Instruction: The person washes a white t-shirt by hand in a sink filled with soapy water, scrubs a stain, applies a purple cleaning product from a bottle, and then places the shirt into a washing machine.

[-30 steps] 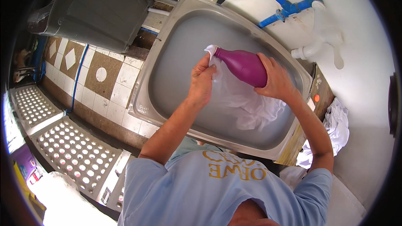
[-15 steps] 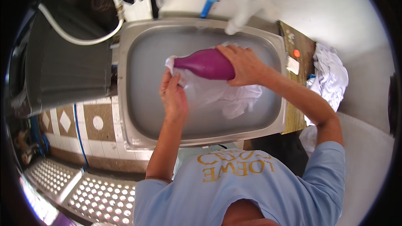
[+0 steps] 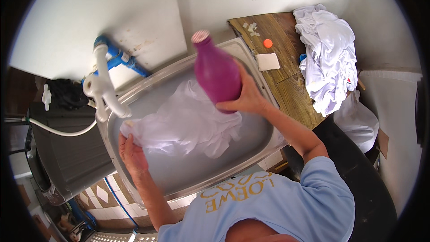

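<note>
My right hand is wrapped round a purple bottle, held up above the basin with its neck pointing away from me. The mouth of the bottle looks pale, with reddish marks. Between the fingers and thumb of my left hand is pinched one end of a wet white cloth. A small yellowish patch shows on the cloth by those fingertips. The rest of the cloth spreads through cloudy water in a metal sink, partly behind the bottle.
A white tap on blue pipe stands at the far left rim. On the wooden board to the right lie an orange cap, a pale square block, small whitish pieces and a heap of white clothes. A grey machine stands at the left.
The bottle has left the cloth and swung up and away, its neck now pointing far instead of left. My left hand still pinches the cloth. The view has turned toward the right.
</note>
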